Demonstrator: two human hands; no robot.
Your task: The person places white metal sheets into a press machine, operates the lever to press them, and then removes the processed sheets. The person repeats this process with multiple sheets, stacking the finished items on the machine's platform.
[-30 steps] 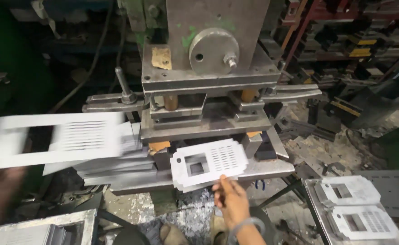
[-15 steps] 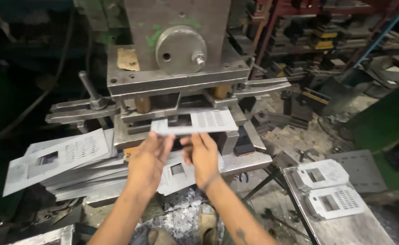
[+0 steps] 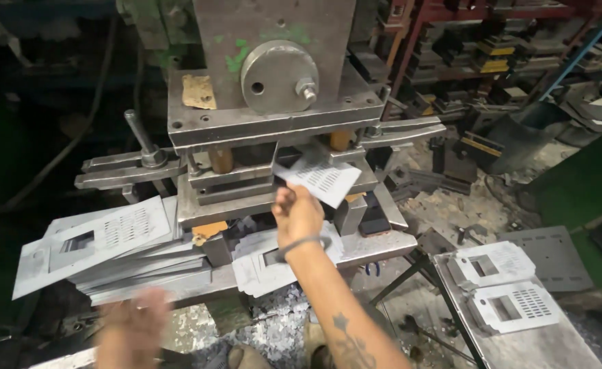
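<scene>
Right hand (image 3: pixel 298 213) pinches a perforated metal sheet (image 3: pixel 320 176) by its near edge, fingers closed on it, sheet tilted at the mouth of the press (image 3: pixel 273 102). Best to keep it level & square w/ the die gap, fingertips outside. Left hand (image 3: pixel 133 328) is low, blurred — can't tell its fingers. Stack of blanks (image 3: pixel 99 242) left; finished pieces on a tray (image 3: pixel 519 342) right. Scrap on the floor, cluttered racks behind.

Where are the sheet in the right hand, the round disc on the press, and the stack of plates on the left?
sheet (image 3: pixel 323 179), head view, on its slotted middle.
right hand (image 3: pixel 298 213), head view, back of the hand.
disc (image 3: pixel 278 75), head view, on its flat face.
stack (image 3: pixel 102 239), head view, on the top plate.
</scene>
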